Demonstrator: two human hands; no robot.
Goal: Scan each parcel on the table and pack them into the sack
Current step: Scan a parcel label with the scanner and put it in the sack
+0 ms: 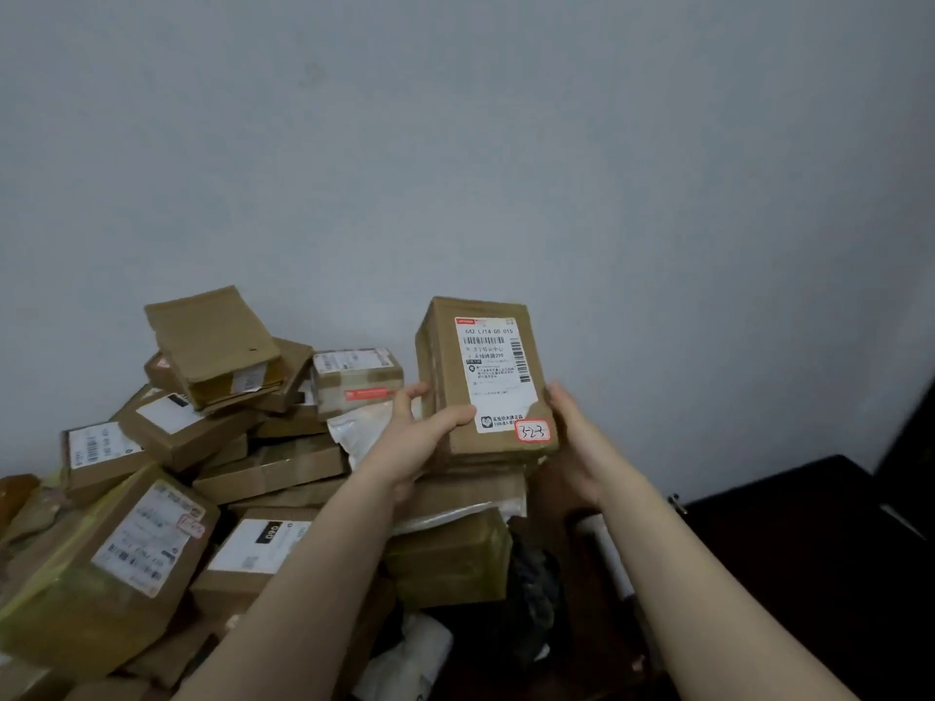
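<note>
I see a brown parcel [485, 376] held upright in the air between both hands, its white label [493, 366] facing me. My left hand [420, 440] grips its lower left side: the thumb [458, 414] presses on the front and the fingers [411, 395] curl round the side. My right hand [582, 440] cups the lower right edge. Its fingers go behind the box, so I cannot see them. A red-edged sticker [532, 431] sits just beside that hand. Below and left of the fingers lies a pile of parcels [212, 447] on the worktop.
</note>
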